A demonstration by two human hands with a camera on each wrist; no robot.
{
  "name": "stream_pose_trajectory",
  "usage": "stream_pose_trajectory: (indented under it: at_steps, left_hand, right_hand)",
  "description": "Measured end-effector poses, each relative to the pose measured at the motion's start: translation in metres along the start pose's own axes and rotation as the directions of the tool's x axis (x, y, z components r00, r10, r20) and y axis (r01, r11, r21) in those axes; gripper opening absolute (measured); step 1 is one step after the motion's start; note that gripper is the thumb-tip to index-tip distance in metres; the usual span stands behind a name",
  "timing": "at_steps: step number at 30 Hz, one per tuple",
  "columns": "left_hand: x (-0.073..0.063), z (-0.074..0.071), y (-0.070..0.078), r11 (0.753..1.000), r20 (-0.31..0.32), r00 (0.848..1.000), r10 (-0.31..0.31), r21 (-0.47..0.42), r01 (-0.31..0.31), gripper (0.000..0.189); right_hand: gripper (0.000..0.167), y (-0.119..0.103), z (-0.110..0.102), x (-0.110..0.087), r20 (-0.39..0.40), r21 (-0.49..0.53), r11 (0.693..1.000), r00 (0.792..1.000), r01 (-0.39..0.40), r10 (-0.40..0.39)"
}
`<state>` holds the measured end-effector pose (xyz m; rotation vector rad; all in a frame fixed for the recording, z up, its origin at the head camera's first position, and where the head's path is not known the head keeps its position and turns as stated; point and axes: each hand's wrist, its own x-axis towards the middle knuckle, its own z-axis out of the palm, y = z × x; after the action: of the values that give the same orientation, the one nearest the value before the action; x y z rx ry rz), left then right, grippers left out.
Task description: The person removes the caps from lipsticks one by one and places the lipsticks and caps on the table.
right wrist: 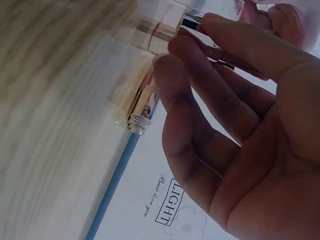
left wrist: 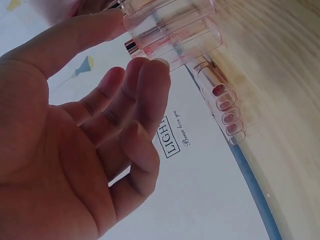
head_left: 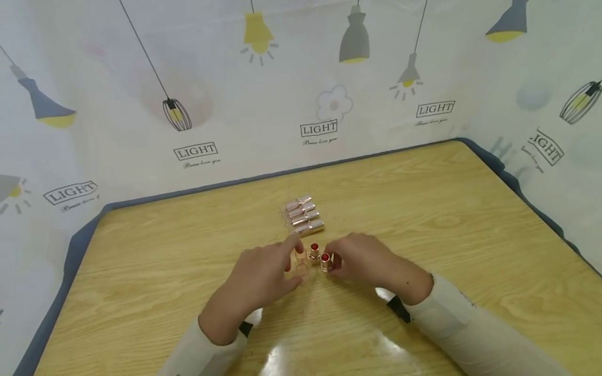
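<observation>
Two small lipsticks (head_left: pixel 314 251) with red tips and gold collars stand upright between the hands in the head view. My right hand (head_left: pixel 359 258) pinches the nearer lipstick (head_left: pixel 326 262) between thumb and forefinger. In the right wrist view, fingertips hide part of that gold tube. My left hand (head_left: pixel 263 271) holds clear plastic tubes (head_left: pixel 301 269) between thumb and forefinger, just left of the lipsticks. From the left wrist, the clear tubes (left wrist: pixel 172 32) appear at the thumb and fingertips; their exact contact is partly hidden.
Behind the hands, several gold-capped lipsticks (head_left: pixel 308 215) with clear ends lie side by side in a row. The wood-grain table (head_left: pixel 400 198) meets a curtain (head_left: pixel 263 125) printed with lamps along its back and sides.
</observation>
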<state>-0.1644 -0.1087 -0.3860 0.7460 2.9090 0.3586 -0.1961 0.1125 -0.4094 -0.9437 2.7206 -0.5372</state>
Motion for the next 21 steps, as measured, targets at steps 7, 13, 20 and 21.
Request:
stream_pose_trajectory:
  at_steps: [7,13,20,21]
  left_hand:
    - [-0.001,-0.002,0.0,1.0,-0.008,1.0,-0.013,0.011,0.013,0.042]
    - [0.0,-0.003,0.001,0.999,-0.041,0.999,0.007,0.034,-0.005,0.041]
    - [-0.002,-0.002,-0.001,0.999,-0.058,0.998,0.018,0.038,-0.016,0.04]
    - [-0.003,-0.002,-0.002,0.999,-0.064,0.998,0.016,0.035,-0.014,0.04]
  right_hand:
    - [0.017,0.0,0.007,0.001,0.02,-0.03,1.0,1.0,0.01,-0.009]
    - [0.018,-0.001,0.01,0.0,0.015,-0.043,0.999,1.0,-0.005,0.006]
    - [0.016,-0.001,0.013,0.001,0.01,-0.009,1.0,1.0,-0.008,0.008]
    - [0.015,-0.001,0.013,0.001,0.017,-0.004,1.0,1.0,-0.019,0.019]
